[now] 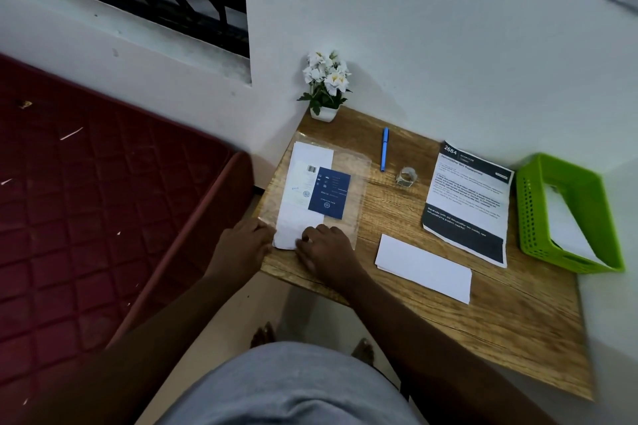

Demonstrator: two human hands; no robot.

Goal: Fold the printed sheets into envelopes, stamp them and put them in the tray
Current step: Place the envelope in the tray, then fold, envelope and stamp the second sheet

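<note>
A clear plastic packet of envelopes (pixel 312 183) with a dark blue label lies at the desk's left end. My left hand (pixel 243 240) holds the packet's near left corner. My right hand (pixel 322 247) rests on its near end, fingers on a white envelope that sticks out of the opening. A folded white sheet (pixel 423 267) lies near the front middle of the desk. A printed sheet (pixel 467 202) with black bands lies further right. The green plastic tray (pixel 531 210) stands at the right end with white paper inside. A small stamp or tape roll (pixel 407 177) sits behind the folded sheet.
A blue pen (pixel 384 148) lies at the back of the wooden desk (pixel 518 338). A small pot of white flowers (pixel 326 86) stands in the back left corner against the wall. A dark red mattress (pixel 86 217) lies left of the desk.
</note>
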